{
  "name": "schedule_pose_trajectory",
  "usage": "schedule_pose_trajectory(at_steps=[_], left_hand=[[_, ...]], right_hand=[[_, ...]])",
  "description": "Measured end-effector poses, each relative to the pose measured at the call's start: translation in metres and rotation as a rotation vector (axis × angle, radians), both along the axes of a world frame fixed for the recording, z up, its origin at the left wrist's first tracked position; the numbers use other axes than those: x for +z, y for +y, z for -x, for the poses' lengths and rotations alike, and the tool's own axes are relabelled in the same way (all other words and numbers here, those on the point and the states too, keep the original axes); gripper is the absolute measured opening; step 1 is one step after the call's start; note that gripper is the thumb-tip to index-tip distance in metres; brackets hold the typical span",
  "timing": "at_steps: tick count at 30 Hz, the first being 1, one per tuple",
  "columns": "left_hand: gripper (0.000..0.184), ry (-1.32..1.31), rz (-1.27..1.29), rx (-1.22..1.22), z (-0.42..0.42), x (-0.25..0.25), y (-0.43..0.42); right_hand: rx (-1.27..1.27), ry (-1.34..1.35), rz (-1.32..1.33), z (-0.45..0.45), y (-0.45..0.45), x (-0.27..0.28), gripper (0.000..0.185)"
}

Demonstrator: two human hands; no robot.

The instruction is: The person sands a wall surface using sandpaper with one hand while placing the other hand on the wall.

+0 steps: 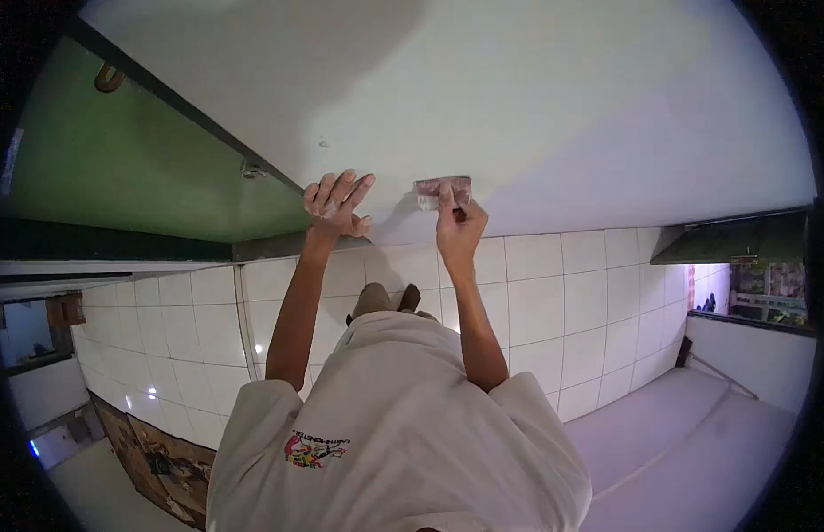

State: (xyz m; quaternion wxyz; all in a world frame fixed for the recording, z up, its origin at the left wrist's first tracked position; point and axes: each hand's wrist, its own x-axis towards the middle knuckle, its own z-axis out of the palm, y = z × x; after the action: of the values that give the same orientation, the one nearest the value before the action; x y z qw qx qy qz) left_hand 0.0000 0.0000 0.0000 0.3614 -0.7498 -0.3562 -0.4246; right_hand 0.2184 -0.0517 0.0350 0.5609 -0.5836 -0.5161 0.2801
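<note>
My right hand [459, 222] pinches a small dark, dusty sheet [445, 191], which looks like sandpaper, and presses it flat against the pale wall [554, 106]. To its left, my left hand [338, 202] rests on the same wall with its fingers spread and whitish dust on them; it holds nothing. A small mark [323, 143] shows on the wall above my left hand. The underside of the sheet is hidden against the wall.
A green door [128, 151] with a metal latch [252, 168] stands left of the wall. White floor tiles [536, 306] lie below. A patterned mat [159, 461] is at lower left, and an opening [749, 275] at the right.
</note>
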Motion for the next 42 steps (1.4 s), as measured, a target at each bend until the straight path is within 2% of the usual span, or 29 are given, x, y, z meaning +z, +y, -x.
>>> schedule_pose_trajectory(at_steps=[2, 3, 4, 5, 6, 8, 10, 11, 13, 15, 17, 19, 20, 28, 32, 34, 35, 37, 39, 42], left_hand=[[0.057, 0.008, 0.028, 0.01, 0.001, -0.004, 0.0], [0.057, -0.046, 0.142, 0.01, -0.025, -0.01, -0.032], [0.057, -0.088, -0.014, 0.011, -0.036, -0.01, 0.02], [0.057, -0.08, -0.089, 0.012, -0.025, -0.006, 0.035], [0.057, -0.056, -0.079, 0.014, -0.016, -0.002, 0.03], [0.056, -0.057, -0.08, 0.015, -0.016, -0.005, 0.02], [0.056, -0.058, -0.035, 0.003, -0.014, -0.01, 0.009], [0.056, -0.056, -0.023, -0.007, -0.013, -0.01, 0.009], [0.056, -0.047, -0.012, -0.012, -0.012, -0.005, 0.009], [0.055, -0.042, 0.016, -0.025, -0.013, -0.007, 0.001], [0.056, -0.053, 0.021, 0.008, -0.014, -0.008, 0.0], [0.057, -0.031, 0.014, -0.012, -0.011, -0.015, 0.002], [0.057, -0.043, 0.006, -0.006, -0.011, -0.017, 0.002], [0.057, -0.028, 0.01, 0.014, -0.008, -0.012, -0.002], [0.058, -0.042, -0.008, 0.002, -0.011, -0.011, -0.001], [0.058, -0.047, 0.005, 0.011, -0.011, -0.01, -0.001], [0.058, -0.044, 0.004, 0.016, -0.011, -0.008, 0.0], [0.058, -0.052, 0.006, -0.018, -0.013, -0.005, -0.001], [0.058, -0.05, 0.018, -0.016, -0.012, -0.007, -0.003], [0.057, -0.042, 0.012, 0.006, -0.011, -0.01, -0.003]], right_hand=[[-0.03, 0.122, -0.02, 0.004, -0.002, -0.026, 0.022], [-0.034, 0.067, 0.092, -0.023, -0.034, -0.029, 0.022], [-0.024, 0.03, 0.02, -0.036, 0.015, -0.049, 0.023], [-0.018, 0.042, 0.029, -0.027, 0.03, -0.075, 0.024], [-0.048, 0.089, 0.059, -0.018, 0.028, -0.107, 0.033], [-0.063, 0.046, 0.039, -0.025, 0.02, -0.146, 0.035], [-0.083, 0.005, 0.038, -0.031, 0.002, -0.144, 0.037], [-0.059, -0.034, 0.065, -0.037, -0.007, -0.141, 0.029], [-0.03, -0.071, 0.098, -0.038, -0.012, -0.099, 0.024], [-0.045, -0.003, 0.016, -0.036, -0.02, -0.033, 0.029], [-0.035, 0.057, -0.049, -0.038, -0.015, -0.004, 0.025], [-0.052, -0.013, -0.187, -0.038, -0.002, 0.01, 0.026], [-0.076, 0.029, -0.078, -0.041, 0.006, -0.015, 0.028], [-0.09, 0.19, 0.084, -0.045, -0.003, -0.122, 0.034], [-0.082, 0.069, 0.157, -0.059, -0.009, -0.155, 0.031], [-0.089, 0.002, 0.079, -0.057, -0.014, -0.123, 0.026], [-0.084, 0.004, 0.077, -0.051, -0.014, -0.091, 0.026], [-0.047, 0.017, -0.122, -0.029, -0.017, -0.018, 0.021], [-0.051, -0.031, -0.199, -0.015, -0.012, -0.009, 0.019], [-0.053, -0.041, -0.133, 0.002, -0.001, -0.035, 0.019]])
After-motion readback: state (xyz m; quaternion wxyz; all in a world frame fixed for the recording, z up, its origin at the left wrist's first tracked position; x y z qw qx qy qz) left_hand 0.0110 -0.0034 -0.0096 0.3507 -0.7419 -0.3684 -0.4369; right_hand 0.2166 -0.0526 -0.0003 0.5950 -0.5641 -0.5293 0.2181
